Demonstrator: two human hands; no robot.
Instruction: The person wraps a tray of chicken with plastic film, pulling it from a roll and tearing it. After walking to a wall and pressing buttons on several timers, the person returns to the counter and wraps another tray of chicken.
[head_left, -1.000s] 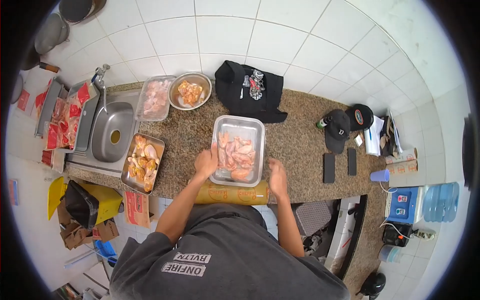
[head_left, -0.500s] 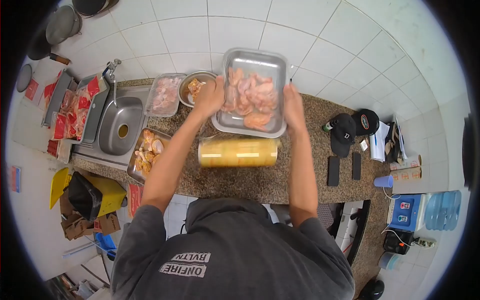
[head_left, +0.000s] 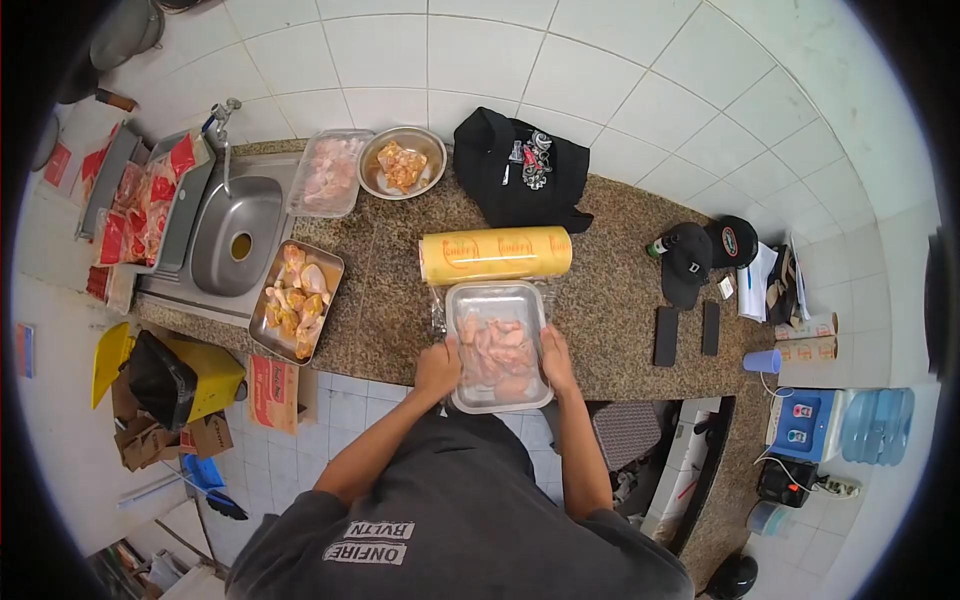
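A clear plastic tray (head_left: 498, 300) with raw chicken pieces (head_left: 497, 350) in it lies at the front edge of the counter, between my two hands. My left hand (head_left: 438, 368) is closed on the tray's left rim. On the opposite rim, my right hand (head_left: 556, 358) grips with its fingers along the side. Just behind the tray is a large yellow roll of plastic wrap (head_left: 495, 254), lying crosswise. Some clear film (head_left: 437, 312) shows around the tray's far end.
To the left are a metal tray of chicken pieces (head_left: 330, 268), a clear container of meat (head_left: 350, 150), a metal bowl (head_left: 433, 150) and a sink (head_left: 225, 225). A black bag (head_left: 500, 190) sits behind the roll. Caps (head_left: 687, 265) and phones (head_left: 665, 336) lie right.
Both hands have brought the chicken tray down from above the far side of the roll to the counter's front edge. The roll lies farther back, and the black bag is uncovered.
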